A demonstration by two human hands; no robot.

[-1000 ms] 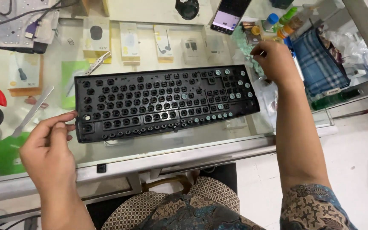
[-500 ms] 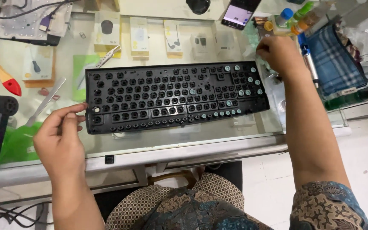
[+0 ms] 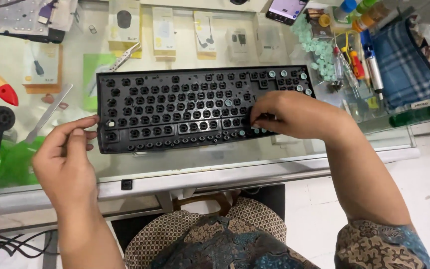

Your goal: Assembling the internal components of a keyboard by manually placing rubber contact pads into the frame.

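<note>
A black plastic keyboard frame with its keycaps off [image 3: 202, 107] lies flat on the glass-topped table [image 3: 255, 159], its long axis running left to right. The left hand [image 3: 65, 159] pinches the frame's left edge between thumb and fingers. The right hand [image 3: 297, 115] rests over the lower right rows, fingers curled down and pressing; what its fingertips pinch is hidden. Pale green round caps [image 3: 319, 50] lie just beyond the frame's right end, nearer that hand.

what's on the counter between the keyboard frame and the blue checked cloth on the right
In the head view, between the black keyboard frame and the blue checked cloth lie loose pale green round caps and a few pen-like hand tools.
</note>
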